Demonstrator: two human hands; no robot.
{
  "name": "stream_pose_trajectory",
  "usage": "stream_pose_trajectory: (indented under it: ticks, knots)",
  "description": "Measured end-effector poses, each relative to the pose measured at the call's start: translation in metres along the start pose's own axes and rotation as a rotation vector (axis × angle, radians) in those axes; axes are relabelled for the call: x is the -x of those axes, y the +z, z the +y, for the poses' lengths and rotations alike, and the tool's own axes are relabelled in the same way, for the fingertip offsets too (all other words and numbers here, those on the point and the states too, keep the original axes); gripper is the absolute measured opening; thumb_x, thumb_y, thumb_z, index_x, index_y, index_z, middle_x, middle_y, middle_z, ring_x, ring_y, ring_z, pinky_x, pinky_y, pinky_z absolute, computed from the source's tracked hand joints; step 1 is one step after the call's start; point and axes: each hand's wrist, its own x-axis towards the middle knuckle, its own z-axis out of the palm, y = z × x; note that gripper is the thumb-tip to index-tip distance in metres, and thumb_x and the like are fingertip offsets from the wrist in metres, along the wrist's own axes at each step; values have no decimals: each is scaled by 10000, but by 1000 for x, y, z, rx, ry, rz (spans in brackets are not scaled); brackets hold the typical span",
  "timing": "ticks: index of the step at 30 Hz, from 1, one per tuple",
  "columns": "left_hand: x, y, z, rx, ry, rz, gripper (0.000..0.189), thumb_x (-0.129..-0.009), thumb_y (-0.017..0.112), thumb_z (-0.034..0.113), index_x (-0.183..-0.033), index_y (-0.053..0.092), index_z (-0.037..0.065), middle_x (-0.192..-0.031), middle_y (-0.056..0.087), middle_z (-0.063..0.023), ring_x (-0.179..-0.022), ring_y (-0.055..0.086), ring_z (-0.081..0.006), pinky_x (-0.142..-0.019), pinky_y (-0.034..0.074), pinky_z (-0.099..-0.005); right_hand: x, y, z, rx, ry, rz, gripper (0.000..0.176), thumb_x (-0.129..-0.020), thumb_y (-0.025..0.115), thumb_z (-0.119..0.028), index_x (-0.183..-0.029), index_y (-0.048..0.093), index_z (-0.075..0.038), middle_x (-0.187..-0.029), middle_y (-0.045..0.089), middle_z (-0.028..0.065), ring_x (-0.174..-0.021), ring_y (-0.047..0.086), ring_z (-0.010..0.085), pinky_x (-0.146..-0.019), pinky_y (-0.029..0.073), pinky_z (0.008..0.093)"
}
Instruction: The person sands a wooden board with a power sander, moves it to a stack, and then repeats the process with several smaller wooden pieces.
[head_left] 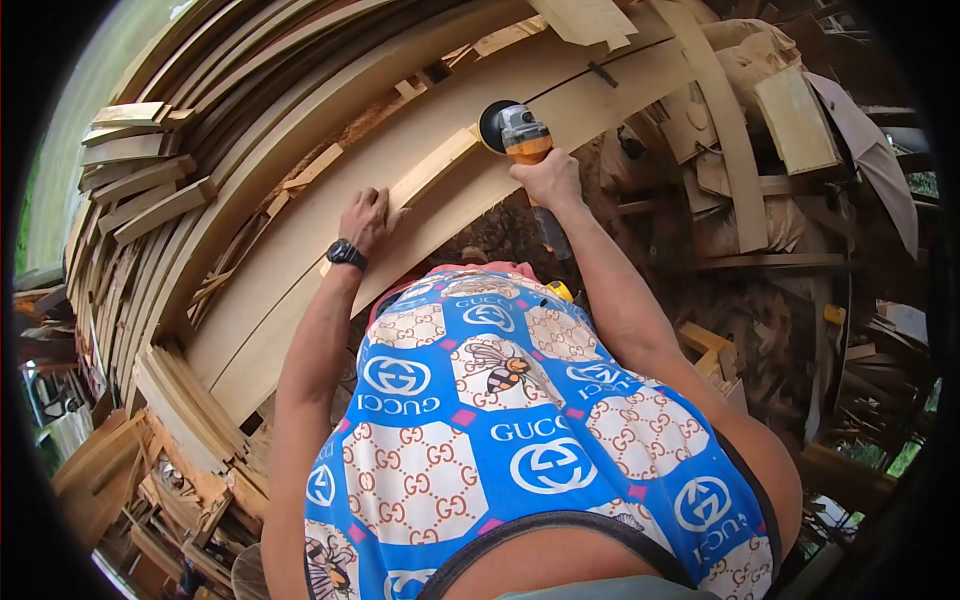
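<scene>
Right hand [548,180] grips the grinder [520,135], its disc mostly hidden; left hand [365,218] rests open on the wooden strip [430,175].

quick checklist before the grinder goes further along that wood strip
1. Right hand closed around the angle grinder: ok.
2. Left hand pressing the wood strip down on the curved plank: ok.
3. Left hand apart from the disc: ok, a stretch of strip lies between them.
4. Disc touching the wood: cannot tell.
5. Gloves: not ok, both hands are bare.
</scene>
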Motion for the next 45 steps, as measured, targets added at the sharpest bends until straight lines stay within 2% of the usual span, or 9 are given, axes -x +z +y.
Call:
stream_pose_trajectory:
  ticks: [6,9,15,37,39,45]
  knots:
    - [1,0,-9,-14,30,24,511,-929,720,452,-1219,678,34,-1053,670,-144,-989,640,-337,-852,552,-434,-2,4,2,18,-6,21,584,-683,804,-397,-1042,751,61,-1058,742,320,-1039,737,431,-926,588,464]
    - [-2,1,-15,-10,19,-58,523,-919,728,446,-1248,676,44,-1073,672,-136,-1003,640,-331,-860,555,-428,2,5,2,30,8,24,587,-682,803,-398,-1036,750,66,-1055,741,324,-1039,736,435,-924,588,466]
    - [1,6,-13,-7,-11,-68,575,-913,725,468,-1306,665,53,-1105,679,-129,-1006,638,-328,-866,557,-425,6,2,-2,37,13,2,587,-687,798,-398,-1034,747,73,-1058,741,323,-1040,735,435,-919,588,468]
    - [0,6,-16,39,6,-62,566,-911,727,453,-1286,671,33,-1081,676,-144,-1014,633,-339,-863,561,-444,8,4,-5,137,33,12,564,-691,789,-394,-1028,758,58,-1047,747,312,-1026,741,426,-910,593,471]
    - [0,8,-16,37,14,-19,535,-884,772,406,-1269,681,45,-1040,673,-123,-984,634,-327,-837,558,-438,7,9,-5,128,26,11,560,-693,788,-390,-1029,759,57,-1045,747,311,-1025,743,422,-911,593,471]
    - [2,5,-11,29,35,32,513,-877,788,385,-1249,683,47,-1025,680,-134,-981,643,-334,-834,559,-445,-2,4,-4,131,37,17,545,-689,788,-372,-1022,761,59,-1046,747,315,-1027,746,415,-914,593,463]
